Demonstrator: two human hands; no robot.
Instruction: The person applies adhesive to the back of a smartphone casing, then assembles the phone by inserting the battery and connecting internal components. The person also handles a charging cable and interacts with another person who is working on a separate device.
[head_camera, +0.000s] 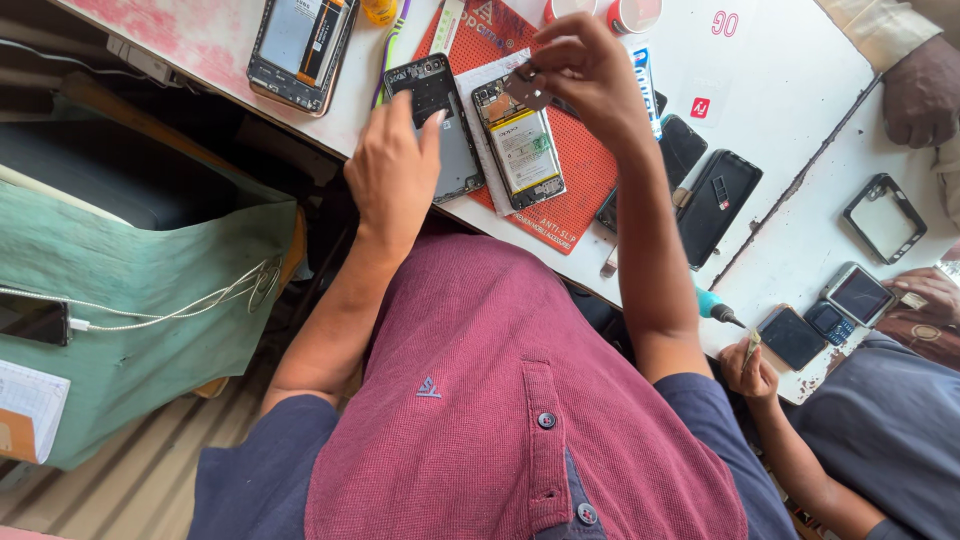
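left hand: palm down, fingers curled | right hand: raised, fingertips pinched together

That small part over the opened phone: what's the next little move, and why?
Probably lower it onto the opened phone. The right hand pinches the small part just above the phone's top end, while the left hand rests on the back cover beside it.

The left hand rests its fingertips on a dark phone back cover at the near edge of the white surface. Just beside it an opened phone, battery showing, lies on a red mat. The right hand pinches a small dark part above that phone (its grip closed with fingertips). Another person's hand sits at the right edge.
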